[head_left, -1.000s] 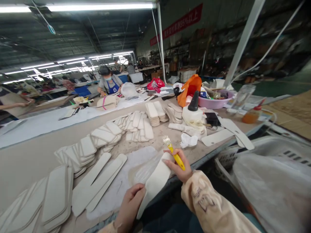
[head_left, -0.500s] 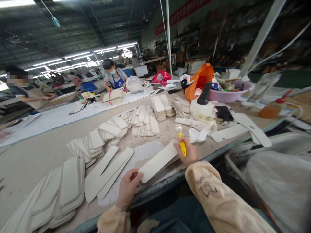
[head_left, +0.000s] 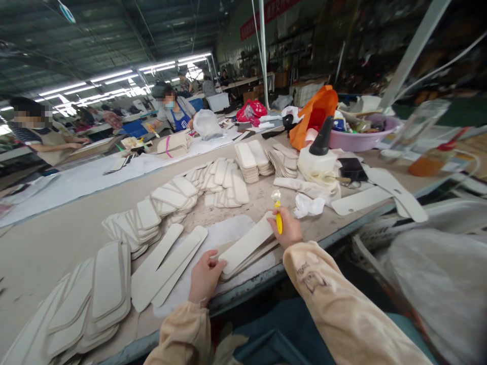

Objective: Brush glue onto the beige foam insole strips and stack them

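Observation:
Between my two hands a long pale strip with rounded ends (head_left: 247, 244) lies slantwise above another strip at the table's near edge. My left hand (head_left: 205, 276) is closed, pinching its near end between thumb and fingers. My right hand (head_left: 291, 229) grips a small yellow-handled brush (head_left: 279, 222) with whitish stuff on its tip, and its fingers also touch the strip's far end. Under the strips is a whitish sheet (head_left: 236, 226). Just left of my left hand, several similar long strips (head_left: 177, 266) overlap one another.
Fanned piles of shorter pale pieces (head_left: 109, 284) run along the table's left and middle. A white bottle with a black cone top (head_left: 317, 159), crumpled white paper (head_left: 309, 205) and a purple basin (head_left: 365, 141) stand to the right. Two co-workers stand across the table.
The strip has come down onto the one beneath it, with both hands still at its ends. My right hand and the brush have shifted slightly left; the view has turned a little.

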The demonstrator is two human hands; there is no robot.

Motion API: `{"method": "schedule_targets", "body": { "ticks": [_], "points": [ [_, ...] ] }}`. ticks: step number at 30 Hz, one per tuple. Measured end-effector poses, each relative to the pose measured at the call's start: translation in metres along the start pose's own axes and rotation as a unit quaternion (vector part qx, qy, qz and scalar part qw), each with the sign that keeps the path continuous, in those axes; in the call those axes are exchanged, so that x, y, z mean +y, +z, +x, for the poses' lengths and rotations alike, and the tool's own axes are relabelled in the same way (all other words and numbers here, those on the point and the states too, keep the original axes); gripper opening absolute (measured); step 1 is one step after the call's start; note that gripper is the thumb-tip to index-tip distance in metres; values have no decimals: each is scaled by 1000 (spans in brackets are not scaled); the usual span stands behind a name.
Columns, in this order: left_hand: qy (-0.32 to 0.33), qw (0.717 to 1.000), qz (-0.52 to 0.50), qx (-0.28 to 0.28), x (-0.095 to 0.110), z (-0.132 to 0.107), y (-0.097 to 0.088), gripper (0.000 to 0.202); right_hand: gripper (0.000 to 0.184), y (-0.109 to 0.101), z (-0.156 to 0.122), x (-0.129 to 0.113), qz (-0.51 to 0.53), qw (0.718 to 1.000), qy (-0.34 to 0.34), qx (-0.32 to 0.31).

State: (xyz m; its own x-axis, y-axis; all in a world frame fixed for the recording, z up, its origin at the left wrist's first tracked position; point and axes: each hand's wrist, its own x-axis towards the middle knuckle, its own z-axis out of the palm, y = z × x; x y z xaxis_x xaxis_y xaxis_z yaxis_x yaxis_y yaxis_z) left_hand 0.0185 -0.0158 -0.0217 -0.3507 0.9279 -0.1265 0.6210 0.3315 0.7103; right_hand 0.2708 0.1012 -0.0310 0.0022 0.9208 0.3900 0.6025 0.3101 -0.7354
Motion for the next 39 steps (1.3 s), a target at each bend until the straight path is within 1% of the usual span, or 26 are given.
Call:
{"method": "schedule_targets", "body": {
  "ticks": [5,8,16,21,24,30,39],
  "points": [
    [1,1000,-28,-3,-2,-3,-1,41,17,5,-1,4,-8,1000,2,-9],
    [-8,1000,-27,-11,-3,-4,-2,42,18,8,-2,6,-22,1000,7,-15],
    [-2,1000,20,-23,-7,1,0,43,17,17,-4,18,-71,997,-6,-35],
    [7,996,87,-37,-4,2,-2,43,17,15,-3,17,-90,994,-3,-62],
    [11,993,109,-38,-4,2,-3,44,17,13,-3,15,-103,992,-5,-73],
    [14,992,118,-44,-5,0,-5,46,20,15,-2,18,-108,992,-11,-67],
    [40,990,127,-43,-7,4,-3,50,20,15,-1,16,-100,993,-28,-54]
  ]
}}
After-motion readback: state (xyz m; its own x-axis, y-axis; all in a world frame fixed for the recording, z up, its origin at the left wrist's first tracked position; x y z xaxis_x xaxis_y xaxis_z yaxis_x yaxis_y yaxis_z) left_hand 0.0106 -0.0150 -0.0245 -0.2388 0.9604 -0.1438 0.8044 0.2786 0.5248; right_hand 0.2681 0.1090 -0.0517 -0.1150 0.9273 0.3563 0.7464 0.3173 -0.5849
